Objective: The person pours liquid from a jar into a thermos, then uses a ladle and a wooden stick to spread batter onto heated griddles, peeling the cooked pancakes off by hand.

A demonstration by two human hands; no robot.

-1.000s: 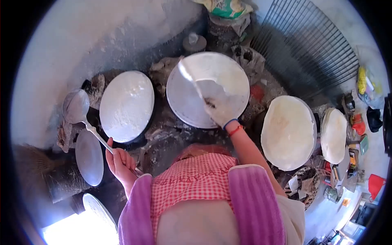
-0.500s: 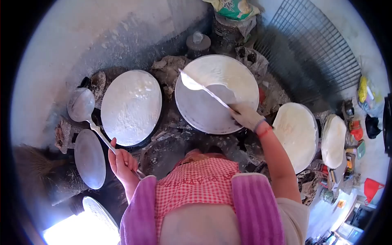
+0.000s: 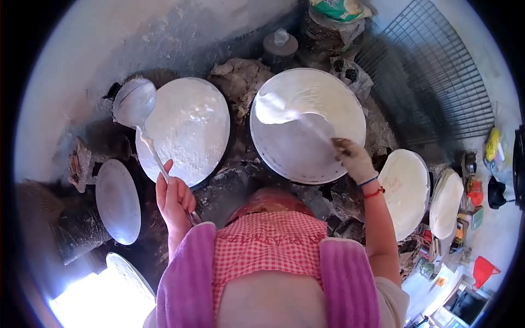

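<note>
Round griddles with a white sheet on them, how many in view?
4. One under the ladle at left, one being spread by the right hand at centre, two at far right. Others may be hidden.

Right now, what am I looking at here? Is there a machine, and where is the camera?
No machine: a person works with bare hands, and the one camera sits on their head, looking down, so the round picture bends at its edges. The left hand has a closed grip on a long ladle, whose bowl lies at the edge of a round griddle covered in white batter. The right hand drags a flat spreader across a second griddle, half coated. Finished thin sheets lie on the right, a wire rack behind.
</note>
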